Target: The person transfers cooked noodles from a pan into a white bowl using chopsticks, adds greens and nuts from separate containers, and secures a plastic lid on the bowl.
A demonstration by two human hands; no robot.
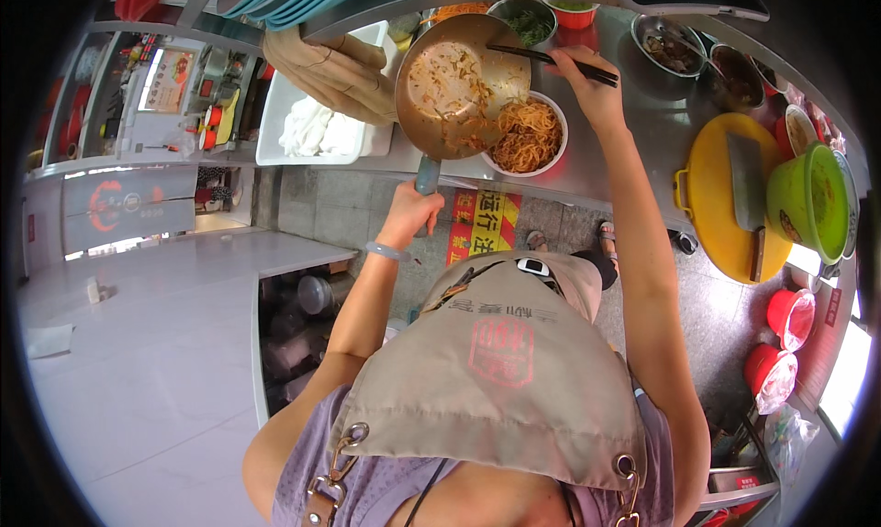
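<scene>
My left hand (pixel 411 214) grips the blue handle (pixel 428 174) of a metal frying pan (pixel 466 83). The pan tilts over a white-rimmed bowl (pixel 566 129) heaped with brown sauced noodles (pixel 527 138). Scraps of vegetable and sauce cling to the pan's inner surface. In my right hand (pixel 590 83) is a pair of black chopsticks (pixel 526 53), their tips inside the pan near its right wall. Bowl and pan are above a stainless steel counter (pixel 606 162).
Left of the pan stand a white plastic tub (pixel 311 158) and a tan cloth (pixel 330 72). Metal bowls of food (pixel 667 45) line the back right. A cleaver (pixel 747 183) lies on a round yellow cutting board (pixel 709 176), beside a green bucket (pixel 812 193). A shelf edge (pixel 440 7) hangs above the counter.
</scene>
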